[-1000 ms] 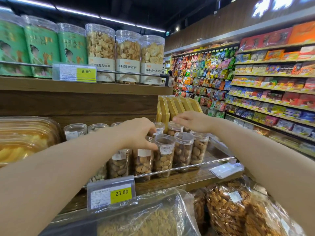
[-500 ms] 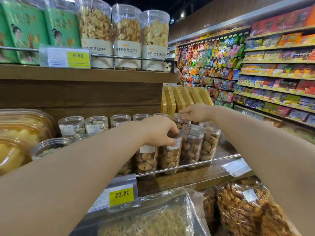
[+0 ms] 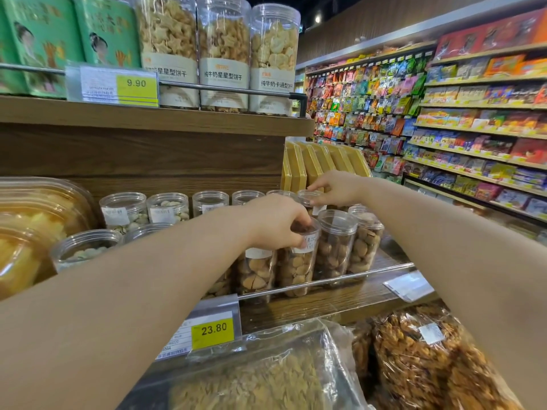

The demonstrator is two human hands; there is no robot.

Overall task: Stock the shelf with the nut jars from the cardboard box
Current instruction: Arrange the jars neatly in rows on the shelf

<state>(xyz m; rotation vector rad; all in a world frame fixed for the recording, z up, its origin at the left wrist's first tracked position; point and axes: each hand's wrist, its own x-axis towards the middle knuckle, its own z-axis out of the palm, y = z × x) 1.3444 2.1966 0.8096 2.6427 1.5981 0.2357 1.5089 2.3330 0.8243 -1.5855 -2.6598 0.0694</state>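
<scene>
Clear nut jars stand in rows on the wooden middle shelf [image 3: 325, 303], behind a metal rail. My left hand [image 3: 275, 221] grips the lid of a front-row nut jar [image 3: 297, 267] filled with brown nuts. My right hand [image 3: 337, 187] rests its fingers on the lid of a back-row nut jar [image 3: 309, 199] next to the yellow boxes. Two more front-row jars [image 3: 336, 247] stand just right of the gripped one. The cardboard box is out of view.
Pistachio jars [image 3: 167, 207] fill the shelf's left part beside large plastic tubs [image 3: 32, 223]. Tall biscuit jars [image 3: 223, 54] stand on the shelf above. Yellow boxes [image 3: 313, 164] lean at the right end. Bagged snacks [image 3: 420, 359] lie below; price tags [image 3: 211, 331] hang at the edge.
The view has drawn closer to the shelf and tilted up a little. Both hands stay on the jar lids, the left one shifted slightly right along the front row.
</scene>
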